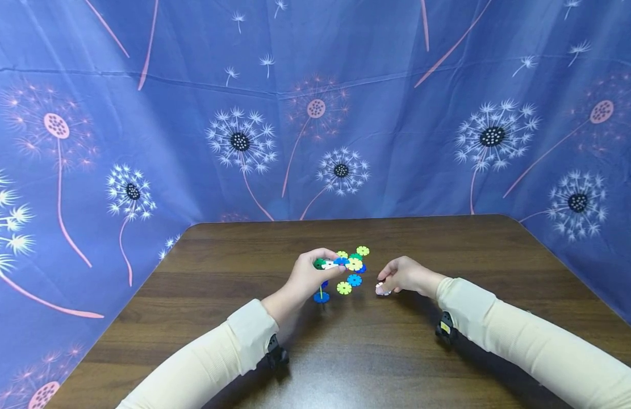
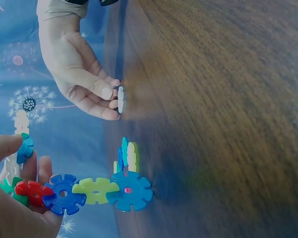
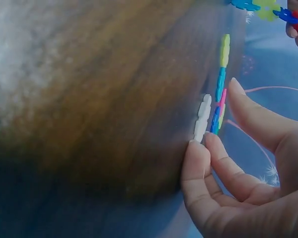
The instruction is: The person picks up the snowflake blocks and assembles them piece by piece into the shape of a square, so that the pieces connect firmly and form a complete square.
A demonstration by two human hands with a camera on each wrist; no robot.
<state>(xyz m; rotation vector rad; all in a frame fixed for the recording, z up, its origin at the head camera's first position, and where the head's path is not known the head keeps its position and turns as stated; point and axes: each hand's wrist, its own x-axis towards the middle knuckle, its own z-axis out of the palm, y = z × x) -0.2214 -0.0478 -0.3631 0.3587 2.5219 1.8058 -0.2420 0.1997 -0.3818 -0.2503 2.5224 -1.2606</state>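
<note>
My left hand [image 1: 315,271] holds a joined chain of notched plastic snowflake discs [image 2: 64,194] in green, red, blue, yellow and white. The thumb lies against a blue disc [image 2: 25,148] near the chain's upper end. At its lower end, a blue disc [image 1: 321,297] hangs close to the table. To the right, my right hand [image 1: 407,275] pinches a white snowflake disc [image 3: 202,118] by its edge, low over the tabletop. Between the hands are a yellow disc [image 1: 344,288] and a blue disc [image 1: 354,280]; whether they join the chain is unclear.
Beyond the left hand, more yellow and green discs [image 1: 363,250] show, partly overlapped. The brown wooden table [image 1: 346,363] reaches back to a blue curtain [image 1: 397,113] printed with dandelions. Each wrist carries a small black camera [image 1: 446,326].
</note>
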